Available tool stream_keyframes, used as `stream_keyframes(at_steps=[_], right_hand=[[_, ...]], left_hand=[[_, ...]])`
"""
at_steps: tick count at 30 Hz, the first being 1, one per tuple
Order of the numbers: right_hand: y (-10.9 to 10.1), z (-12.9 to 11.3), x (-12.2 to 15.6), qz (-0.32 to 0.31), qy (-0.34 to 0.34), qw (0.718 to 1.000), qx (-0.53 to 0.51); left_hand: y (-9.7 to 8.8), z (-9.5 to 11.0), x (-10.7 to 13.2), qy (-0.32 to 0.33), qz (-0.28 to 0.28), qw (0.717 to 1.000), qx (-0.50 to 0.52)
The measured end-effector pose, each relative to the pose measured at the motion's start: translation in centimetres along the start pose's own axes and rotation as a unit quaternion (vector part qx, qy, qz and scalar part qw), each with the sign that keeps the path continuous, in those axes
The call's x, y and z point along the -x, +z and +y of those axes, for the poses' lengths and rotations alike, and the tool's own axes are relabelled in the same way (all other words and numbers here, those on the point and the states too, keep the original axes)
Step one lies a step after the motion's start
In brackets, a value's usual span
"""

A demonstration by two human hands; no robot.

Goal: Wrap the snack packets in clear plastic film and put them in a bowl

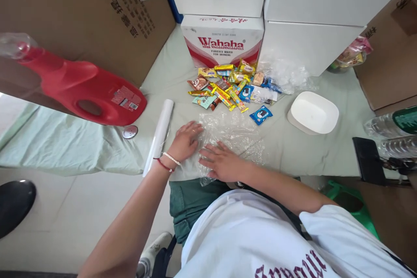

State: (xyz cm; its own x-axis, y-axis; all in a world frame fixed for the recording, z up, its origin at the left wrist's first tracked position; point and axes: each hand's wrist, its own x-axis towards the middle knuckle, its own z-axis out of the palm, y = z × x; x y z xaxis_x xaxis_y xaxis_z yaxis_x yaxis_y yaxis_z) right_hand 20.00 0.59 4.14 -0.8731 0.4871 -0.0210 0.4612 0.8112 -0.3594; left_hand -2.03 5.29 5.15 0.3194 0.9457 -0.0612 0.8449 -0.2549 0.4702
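Observation:
A crinkled sheet of clear plastic film point(239, 134) lies spread on the table in front of me, its near side reaching the table edge. My right hand point(223, 160) rests flat on the film with its fingers apart. At the film's left side is my left hand point(185, 141), fingers stretched out and holding nothing. A white roll of cling film point(159, 134) lies slanted just left of that hand. Beyond the sheet sits a pile of wrapped snacks point(224, 84), and a blue snack packet point(261, 114) lies apart on the right.
A white plastic tub point(314, 113) stands at the right, near a crumpled clear bag point(286, 74). The Wahaha box point(224, 43) and white boxes rise behind. A red jug point(94, 89) lies left, by a round lid point(130, 132). A black phone point(369, 160) juts in at the right edge.

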Motion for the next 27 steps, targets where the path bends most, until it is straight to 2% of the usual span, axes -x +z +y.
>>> stream_keyframes(at_steps=[2, 3, 4, 6, 9, 12, 16, 19, 21, 23, 25, 27], right_hand=[[1.5, -0.5, -0.5, 0.013, 0.033, 0.999, -0.008], [1.9, -0.7, -0.6, 0.023, 0.047, 0.999, -0.015], [2.1, -0.9, -0.6, 0.032, 0.059, 0.997, -0.023], [1.9, -1.3, -0.5, 0.040, 0.068, 0.996, -0.041], [0.1, -1.5, 0.3, 0.020, 0.072, 0.996, -0.049], [-3.0, -0.1, 1.7, 0.012, 0.174, 0.984, -0.024], [-7.6, 5.2, 2.5, 0.100, 0.363, 0.926, 0.027], [-9.8, 10.3, 0.4, 0.140, 0.437, 0.886, 0.063], [-10.5, 13.2, -1.8, 0.119, 0.457, 0.878, 0.070], [-10.8, 15.1, -3.9, 0.062, 0.463, 0.882, 0.066], [-10.9, 16.1, -5.3, 0.001, 0.462, 0.884, 0.066], [-11.2, 16.3, -5.7, -0.023, 0.466, 0.881, 0.078]], left_hand=[[0.6, 2.1, 0.5, -0.043, 0.124, 0.991, 0.005], [1.2, 3.2, 0.7, -0.056, 0.168, 0.984, 0.018], [1.9, 4.1, 0.9, -0.055, 0.186, 0.980, 0.038], [3.6, 5.1, 0.9, -0.046, 0.181, 0.980, 0.073], [5.7, 4.5, 0.4, -0.085, 0.144, 0.985, 0.032], [6.6, 3.2, 0.2, -0.059, 0.099, 0.990, -0.077], [6.9, 2.6, 0.7, -0.032, 0.063, 0.983, -0.167], [6.9, 2.7, 0.8, -0.028, 0.041, 0.979, -0.197], [6.8, 2.7, 0.8, -0.024, 0.036, 0.978, -0.204], [6.7, 2.7, 0.8, -0.021, 0.037, 0.978, -0.202], [6.6, 2.9, 0.8, -0.023, 0.043, 0.980, -0.195], [6.5, 3.0, 0.9, -0.028, 0.050, 0.981, -0.184]])
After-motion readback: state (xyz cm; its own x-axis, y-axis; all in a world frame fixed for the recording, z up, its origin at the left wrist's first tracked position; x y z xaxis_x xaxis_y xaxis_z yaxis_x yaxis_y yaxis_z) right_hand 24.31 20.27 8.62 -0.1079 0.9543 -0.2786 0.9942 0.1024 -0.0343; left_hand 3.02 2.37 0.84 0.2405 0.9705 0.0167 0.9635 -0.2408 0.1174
